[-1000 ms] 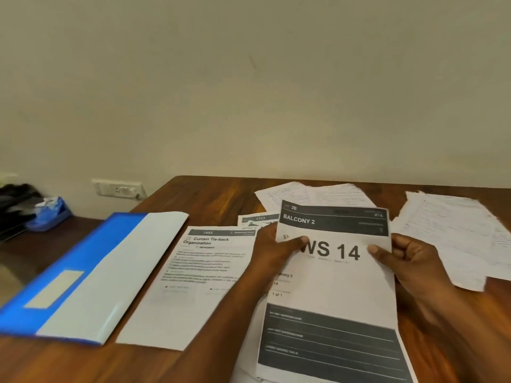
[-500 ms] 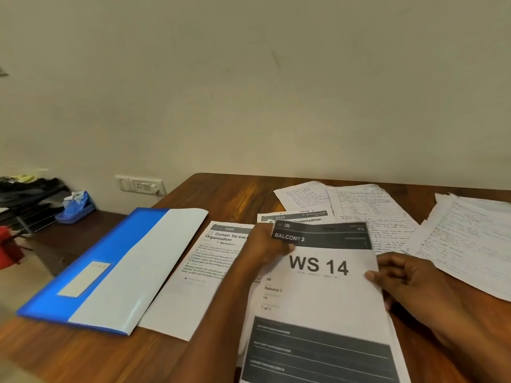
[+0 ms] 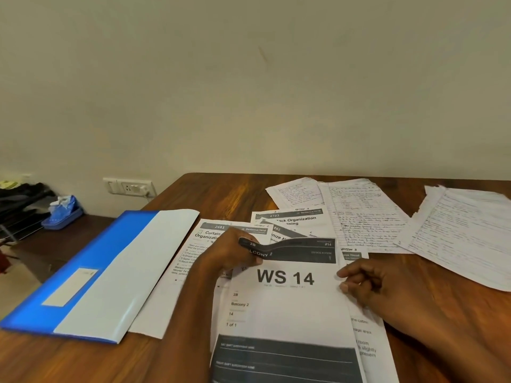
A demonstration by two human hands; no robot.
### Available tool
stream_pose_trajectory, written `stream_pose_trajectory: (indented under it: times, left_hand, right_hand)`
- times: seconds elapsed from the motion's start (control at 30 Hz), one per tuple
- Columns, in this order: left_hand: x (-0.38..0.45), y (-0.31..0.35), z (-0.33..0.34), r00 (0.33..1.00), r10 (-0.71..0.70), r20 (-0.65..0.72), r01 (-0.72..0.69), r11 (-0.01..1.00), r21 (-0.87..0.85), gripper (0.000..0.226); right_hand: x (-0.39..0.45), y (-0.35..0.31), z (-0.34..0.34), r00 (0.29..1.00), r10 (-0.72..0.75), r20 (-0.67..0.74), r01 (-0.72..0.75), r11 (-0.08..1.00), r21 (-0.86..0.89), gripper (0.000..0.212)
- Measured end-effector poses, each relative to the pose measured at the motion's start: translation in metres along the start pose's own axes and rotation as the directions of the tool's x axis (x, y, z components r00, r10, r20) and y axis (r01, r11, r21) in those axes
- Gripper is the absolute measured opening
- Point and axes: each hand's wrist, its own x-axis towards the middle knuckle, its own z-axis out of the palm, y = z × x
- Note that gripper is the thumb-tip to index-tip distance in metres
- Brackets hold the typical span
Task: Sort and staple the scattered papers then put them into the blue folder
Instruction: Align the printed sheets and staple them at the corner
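Note:
A printed sheet headed "WS 14" point(image 3: 287, 302) lies on other printed papers in front of me. My left hand point(image 3: 231, 251) pinches its top left corner, which curls upward. My right hand point(image 3: 367, 283) rests at the sheet's right edge with fingers loosely bent, touching the paper. More printed sheets point(image 3: 293, 219) fan out behind it, one titled "Curtain Tie-back Organization" point(image 3: 177, 272). The blue folder point(image 3: 91, 272) lies open on the left, its white inner flap up. No stapler is in view.
Handwritten pages point(image 3: 362, 214) lie at the back of the wooden table point(image 3: 221, 194), with another stack point(image 3: 464, 236) at the right. A wall socket point(image 3: 128, 186) and a low shelf with a blue tray point(image 3: 62, 214) sit off the table's left.
The "WS 14" sheet came down from the air onto the pile. My left hand now bends its top left corner up; my right hand's grip on the right edge has loosened.

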Motion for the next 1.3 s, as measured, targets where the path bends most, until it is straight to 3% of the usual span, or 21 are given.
stream_pose_trajectory:
  times: [0.13, 0.23, 0.33, 0.47, 0.57, 0.63, 0.7, 0.8, 0.87, 0.93, 1.07, 1.3]
  left_hand:
    - [-0.007, 0.000, 0.006, 0.999, 0.018, 0.051, -0.012, 0.994, -0.113, 0.028]
    - [-0.016, 0.004, 0.012, 0.997, 0.033, 0.073, -0.011, 0.959, -0.284, 0.035]
    - [-0.021, 0.005, 0.021, 0.992, 0.076, 0.105, -0.020, 0.891, -0.454, 0.037]
    - [-0.023, 0.008, 0.033, 0.985, 0.118, 0.124, -0.027, 0.824, -0.566, 0.043]
    - [-0.024, 0.014, 0.034, 0.987, 0.118, 0.110, -0.032, 0.808, -0.589, 0.035]
    - [-0.024, 0.013, 0.022, 0.990, 0.127, 0.059, -0.075, 0.834, -0.547, 0.034]
    - [-0.026, 0.009, 0.006, 0.990, 0.132, -0.046, -0.139, 0.880, -0.455, 0.026]
    - [-0.032, 0.000, -0.010, 0.970, 0.080, -0.227, -0.135, 0.962, -0.238, 0.014]
    - [-0.031, -0.006, -0.012, 0.948, 0.087, -0.306, -0.097, 0.995, -0.020, 0.017]
    - [-0.027, -0.010, -0.009, 0.949, 0.110, -0.296, -0.062, 0.984, 0.166, 0.027]
    - [-0.022, -0.009, -0.001, 0.975, 0.077, -0.210, -0.048, 0.989, 0.138, 0.031]
    - [-0.013, -0.005, 0.008, 0.967, -0.010, -0.254, 0.026, 0.998, 0.060, 0.017]
  right_hand:
    - [-0.001, 0.000, 0.002, 0.998, 0.054, -0.027, -0.052, 0.996, 0.073, 0.022]
    - [0.001, 0.001, 0.003, 0.989, 0.109, -0.103, -0.096, 0.988, 0.119, 0.050]
    - [0.004, 0.003, 0.003, 0.977, 0.159, -0.144, -0.136, 0.978, 0.159, 0.061]
    - [0.008, 0.009, -0.001, 0.952, 0.209, -0.224, -0.169, 0.968, 0.185, 0.061]
    - [0.009, 0.012, -0.006, 0.939, 0.209, -0.273, -0.150, 0.964, 0.222, 0.045]
    - [0.008, 0.010, -0.009, 0.943, 0.191, -0.273, -0.127, 0.963, 0.238, 0.027]
    - [0.005, 0.004, -0.009, 0.957, 0.097, -0.273, -0.073, 0.993, 0.095, 0.013]
    - [-0.001, 0.003, -0.001, 0.973, -0.104, -0.206, 0.050, 0.966, -0.253, 0.018]
    - [-0.003, 0.007, 0.004, 0.978, -0.161, -0.135, 0.101, 0.923, -0.372, 0.021]
    - [-0.004, 0.007, 0.006, 0.977, -0.178, -0.115, 0.115, 0.900, -0.421, 0.022]
    - [-0.001, 0.014, 0.005, 0.975, -0.182, -0.129, 0.118, 0.911, -0.394, 0.023]
    - [0.003, 0.023, 0.005, 0.984, -0.116, -0.132, 0.072, 0.951, -0.299, 0.024]
